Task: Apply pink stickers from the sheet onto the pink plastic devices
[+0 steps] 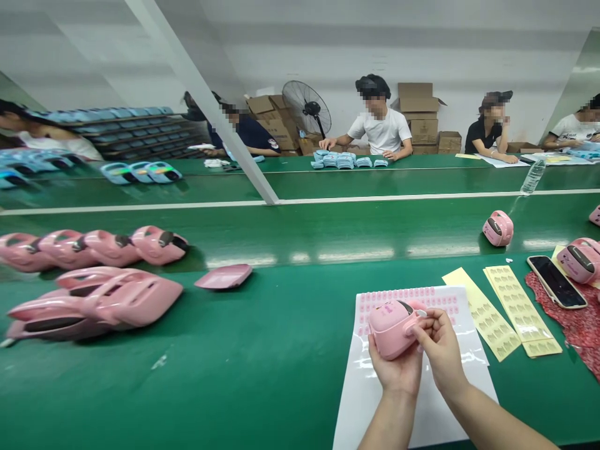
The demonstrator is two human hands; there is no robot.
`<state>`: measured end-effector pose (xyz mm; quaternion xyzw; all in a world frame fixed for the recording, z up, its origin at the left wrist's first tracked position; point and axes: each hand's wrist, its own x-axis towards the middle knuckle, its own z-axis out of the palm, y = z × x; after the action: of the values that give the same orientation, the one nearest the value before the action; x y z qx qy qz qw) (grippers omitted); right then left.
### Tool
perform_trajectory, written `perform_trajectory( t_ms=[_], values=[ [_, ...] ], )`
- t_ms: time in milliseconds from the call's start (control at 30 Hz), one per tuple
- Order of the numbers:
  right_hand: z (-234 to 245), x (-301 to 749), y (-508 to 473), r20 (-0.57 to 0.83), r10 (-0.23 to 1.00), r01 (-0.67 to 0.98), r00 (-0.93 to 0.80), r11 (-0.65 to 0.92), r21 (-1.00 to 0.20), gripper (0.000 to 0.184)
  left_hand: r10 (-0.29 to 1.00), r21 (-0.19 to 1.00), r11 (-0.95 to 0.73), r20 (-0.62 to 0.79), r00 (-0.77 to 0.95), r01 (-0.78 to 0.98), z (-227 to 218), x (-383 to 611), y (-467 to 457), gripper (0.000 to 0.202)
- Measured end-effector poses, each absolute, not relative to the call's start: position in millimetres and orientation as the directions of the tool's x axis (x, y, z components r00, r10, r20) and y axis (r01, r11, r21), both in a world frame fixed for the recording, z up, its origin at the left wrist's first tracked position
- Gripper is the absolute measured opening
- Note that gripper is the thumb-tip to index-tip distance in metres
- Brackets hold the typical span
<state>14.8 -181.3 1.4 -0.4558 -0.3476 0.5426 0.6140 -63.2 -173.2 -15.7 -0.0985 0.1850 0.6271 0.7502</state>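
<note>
A small pink plastic device [392, 334] with a carry handle and a dark front panel sits in the palm of my left hand [400, 369], whose fingers cup it from below. Closed at the device's right side, my right hand [439, 347] has its thumb and fingers against the handle's end. A small whitish piece [421, 312] shows by the right fingertips; I cannot tell whether it is loose or part of the device. Beneath both hands lies a white sheet [370, 387] with rows of small pink stickers [403, 295] along its top.
Yellowish sticker sheets [522, 312] and a phone [557, 281] on red wrap [584, 334] lie to the right. Several pink devices [112, 247] stand at left, near a pink cover piece [224, 277]. Another pink device [498, 228] and a bottle [533, 177] are farther back. Co-workers sit opposite.
</note>
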Motion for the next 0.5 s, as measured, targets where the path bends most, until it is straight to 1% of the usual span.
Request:
perform_trajectory(
  t_ms=[67,167,267,400,500],
  values=[
    [-1,15,-182,-0.061,0.981,-0.334,0.186,0.005,-0.942,0.027,0.891,0.053,0.176,-0.432,0.137,-0.983,-14,-61,-173,0.044],
    [-4,14,-182,-0.045,0.974,-0.302,0.222,0.025,-0.953,0.022,0.859,-0.009,0.144,-0.495,0.129,-0.990,-6,-57,-172,0.049],
    [-6,13,-181,-0.025,0.969,-0.265,0.246,0.043,-0.963,0.021,0.828,-0.037,0.128,-0.547,0.127,-0.991,2,-55,-172,0.053],
    [-8,13,-181,-0.013,0.959,-0.230,0.283,0.055,-0.972,0.021,0.815,-0.035,0.119,-0.567,0.118,-0.992,6,-54,-172,0.049],
    [-8,12,-182,-0.034,0.952,-0.287,0.304,0.057,-0.956,0.023,0.834,0.000,0.129,-0.542,0.109,-0.992,6,-55,-172,0.043]
  ],
)
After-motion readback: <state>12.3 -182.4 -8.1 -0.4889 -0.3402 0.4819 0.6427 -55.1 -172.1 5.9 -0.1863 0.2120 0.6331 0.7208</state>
